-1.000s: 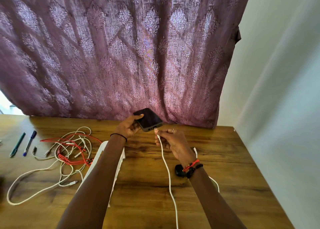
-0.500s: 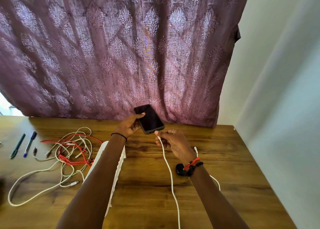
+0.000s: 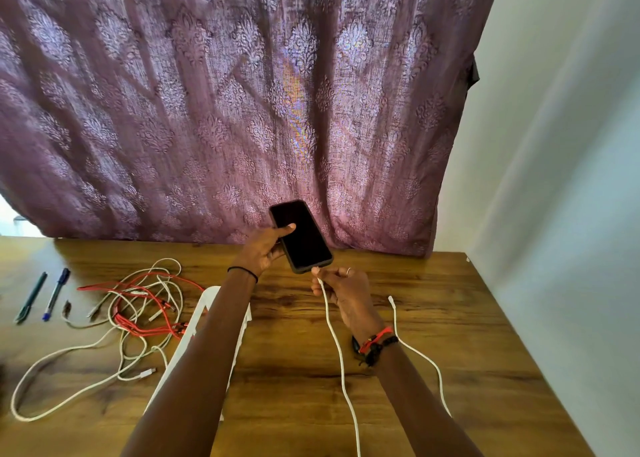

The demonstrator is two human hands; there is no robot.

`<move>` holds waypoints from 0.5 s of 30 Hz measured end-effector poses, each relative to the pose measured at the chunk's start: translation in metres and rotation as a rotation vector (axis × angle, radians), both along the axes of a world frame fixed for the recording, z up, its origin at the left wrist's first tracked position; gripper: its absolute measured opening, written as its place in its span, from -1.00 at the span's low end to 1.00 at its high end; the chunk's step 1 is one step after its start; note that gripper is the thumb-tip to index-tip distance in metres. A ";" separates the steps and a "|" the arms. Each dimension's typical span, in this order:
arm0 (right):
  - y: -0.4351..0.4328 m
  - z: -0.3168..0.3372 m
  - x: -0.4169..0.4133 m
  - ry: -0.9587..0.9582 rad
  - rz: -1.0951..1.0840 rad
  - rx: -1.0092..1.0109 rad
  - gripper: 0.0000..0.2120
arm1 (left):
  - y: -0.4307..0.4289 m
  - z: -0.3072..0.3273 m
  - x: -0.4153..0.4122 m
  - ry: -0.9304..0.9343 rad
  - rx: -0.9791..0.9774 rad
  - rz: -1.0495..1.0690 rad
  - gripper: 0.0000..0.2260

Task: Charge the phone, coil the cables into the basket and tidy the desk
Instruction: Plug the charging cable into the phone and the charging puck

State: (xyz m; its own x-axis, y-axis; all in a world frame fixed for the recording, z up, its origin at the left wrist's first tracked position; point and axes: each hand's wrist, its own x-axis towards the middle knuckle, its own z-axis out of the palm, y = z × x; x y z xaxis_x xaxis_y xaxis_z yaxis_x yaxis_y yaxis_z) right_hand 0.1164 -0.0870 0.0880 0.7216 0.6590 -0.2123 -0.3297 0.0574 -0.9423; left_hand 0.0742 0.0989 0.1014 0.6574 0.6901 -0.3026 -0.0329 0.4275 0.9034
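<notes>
Phone (image 3: 300, 237) held in left fingers (image 3: 286, 229) near the far desk (image 3: 433, 301) edge; right fingers (image 3: 334, 278) pinch the white cable (image 3: 341, 352).

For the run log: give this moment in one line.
left hand: holds black rectangular phone above brown wooden desk | right hand: pinches white charging cable, plug at phone's lower edge | inserted: cannot tell

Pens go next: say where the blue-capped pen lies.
Head view: the blue-capped pen lies at the far left of the wooden desk, between a dark green pen and the tangle of red and white cables.
</notes>
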 end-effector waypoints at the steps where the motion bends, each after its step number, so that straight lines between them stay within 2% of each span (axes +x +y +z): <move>1: 0.001 0.000 0.000 -0.005 -0.006 -0.002 -0.91 | 0.000 0.000 0.000 0.006 0.009 0.009 -0.90; 7: -0.002 -0.001 0.001 -0.034 0.040 -0.023 -0.90 | -0.001 -0.003 -0.001 -0.020 -0.029 0.006 -0.86; 11: -0.005 -0.005 0.011 -0.026 0.115 -0.052 -0.81 | -0.003 -0.008 -0.004 -0.021 -0.065 -0.007 -0.89; 15: -0.014 -0.025 0.033 -0.010 0.000 -0.162 -0.72 | -0.006 -0.016 -0.006 0.003 -0.086 0.009 -0.90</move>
State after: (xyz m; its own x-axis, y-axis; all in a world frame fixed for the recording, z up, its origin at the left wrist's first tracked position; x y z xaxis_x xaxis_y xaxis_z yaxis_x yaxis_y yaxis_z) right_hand 0.1499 -0.1011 0.0626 0.7243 0.6164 -0.3089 -0.3204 -0.0958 -0.9424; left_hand 0.0682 0.0933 0.0857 0.6504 0.6674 -0.3628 -0.0349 0.5034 0.8634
